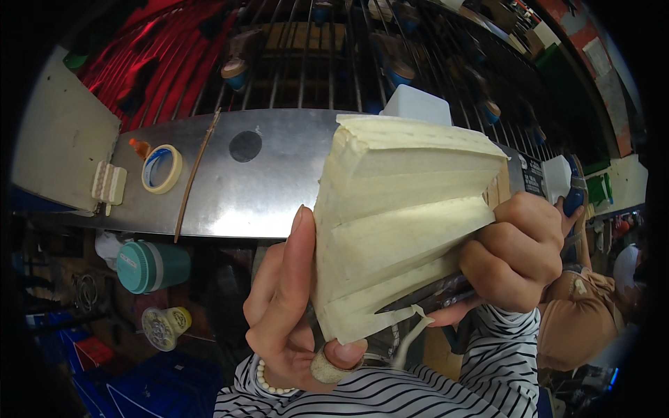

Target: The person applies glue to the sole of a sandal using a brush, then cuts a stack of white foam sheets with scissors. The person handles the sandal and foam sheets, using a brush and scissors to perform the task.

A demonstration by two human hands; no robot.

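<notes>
1. Metal table (279,195): near edge runs L of the hands, bends w/ lens; broad stretch of metal betw. stick (194,177) & taped piece (404,198), dark round spot (245,147) in it.
2. Tape roll (177,171) just L of stick; stick overhangs near edge a bit.
3. R side tighter: white block (418,104) shows behind piece's top edge.
4. Piece loc: up in front of torso, btwn both hands, covering part of table in view.
5. Look: pale yellow, overlapping tape strips, long ridges/folds, uneven edges; torn strip (412,340) dangles off bottom.
6. L hand (296,320): holding piece, finger along L edge, wrapped thumb at bottom corner.
7. R hand (516,251): fingers curled at R edge, fingertip by torn strip; can't tell what it grips.
</notes>
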